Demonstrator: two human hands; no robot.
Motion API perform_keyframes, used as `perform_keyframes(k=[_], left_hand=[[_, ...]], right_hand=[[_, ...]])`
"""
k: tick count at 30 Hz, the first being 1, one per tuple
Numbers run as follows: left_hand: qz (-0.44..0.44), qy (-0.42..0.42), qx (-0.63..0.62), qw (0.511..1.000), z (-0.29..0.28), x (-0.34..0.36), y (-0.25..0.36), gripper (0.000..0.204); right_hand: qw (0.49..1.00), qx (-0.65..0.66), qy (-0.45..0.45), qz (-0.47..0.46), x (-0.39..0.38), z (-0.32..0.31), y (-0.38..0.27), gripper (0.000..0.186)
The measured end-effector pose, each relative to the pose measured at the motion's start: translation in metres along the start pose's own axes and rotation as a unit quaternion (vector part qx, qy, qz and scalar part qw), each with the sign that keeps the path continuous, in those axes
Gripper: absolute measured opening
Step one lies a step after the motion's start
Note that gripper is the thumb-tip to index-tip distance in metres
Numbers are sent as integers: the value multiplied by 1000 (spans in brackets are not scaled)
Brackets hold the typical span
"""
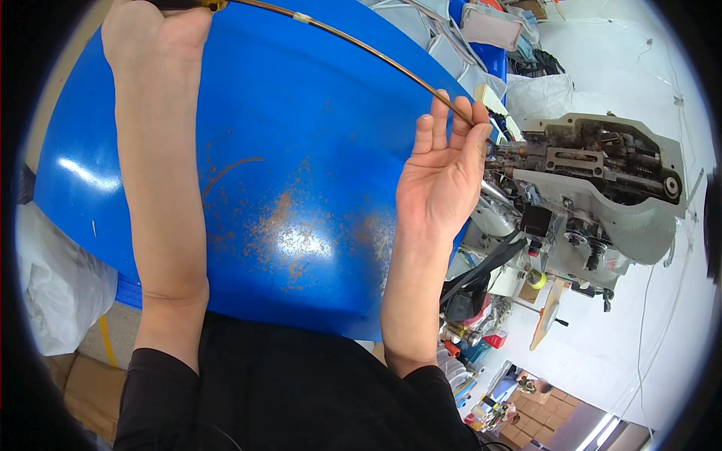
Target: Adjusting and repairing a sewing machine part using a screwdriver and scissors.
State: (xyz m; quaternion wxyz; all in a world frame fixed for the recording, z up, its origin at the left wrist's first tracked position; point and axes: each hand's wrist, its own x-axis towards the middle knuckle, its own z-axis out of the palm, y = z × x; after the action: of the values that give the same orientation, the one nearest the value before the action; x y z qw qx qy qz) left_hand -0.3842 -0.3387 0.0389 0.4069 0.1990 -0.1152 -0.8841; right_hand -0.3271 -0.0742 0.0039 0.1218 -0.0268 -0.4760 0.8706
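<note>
A thin, gently curved brown rod (376, 56) with a pale band near its left part stretches above the table from hand to hand. Its right part is pinched between the thumb and index finger of my right hand (444, 169), palm up, with the other fingers loosely raised. My left hand (154, 34) is at the upper left edge, closed at the rod's other end, beside a dark piece and a small brass-coloured fitting (218, 4). The picture's edge cuts off most of its fingers. Below lies the blue tabletop (338, 135), strewn with brown dust.
A curved brown strip (233, 171) rests on the tabletop by my left forearm. To the right stands a sewing machine head (602, 161) with its mechanism exposed, amid tools and cables. A white plastic bag (64, 278) hangs at left. Folding chairs (421, 30) are beyond the table.
</note>
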Motion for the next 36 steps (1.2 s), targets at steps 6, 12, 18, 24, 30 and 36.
perform_keyframes(k=[6,12,18,24,30,36], left_hand=[[-2,-51,18,999,-19,28,-1,21],[7,-10,12,1000,-18,24,-7,21],[2,-24,21,999,-7,7,-5,23],[8,-42,16,999,-9,6,1,29],[-8,-53,0,999,-4,1,4,26],[-101,-311,-158,932,-16,26,18,24]], right_hand=[[1000,4,5,-5,0,2,0,37],[1000,5,2,-4,0,-2,0,36],[1000,20,6,-11,1,1,1,36],[999,37,4,-15,2,2,1,31],[999,47,-3,-16,2,1,1,31],[997,72,-14,-7,-3,7,1,31]])
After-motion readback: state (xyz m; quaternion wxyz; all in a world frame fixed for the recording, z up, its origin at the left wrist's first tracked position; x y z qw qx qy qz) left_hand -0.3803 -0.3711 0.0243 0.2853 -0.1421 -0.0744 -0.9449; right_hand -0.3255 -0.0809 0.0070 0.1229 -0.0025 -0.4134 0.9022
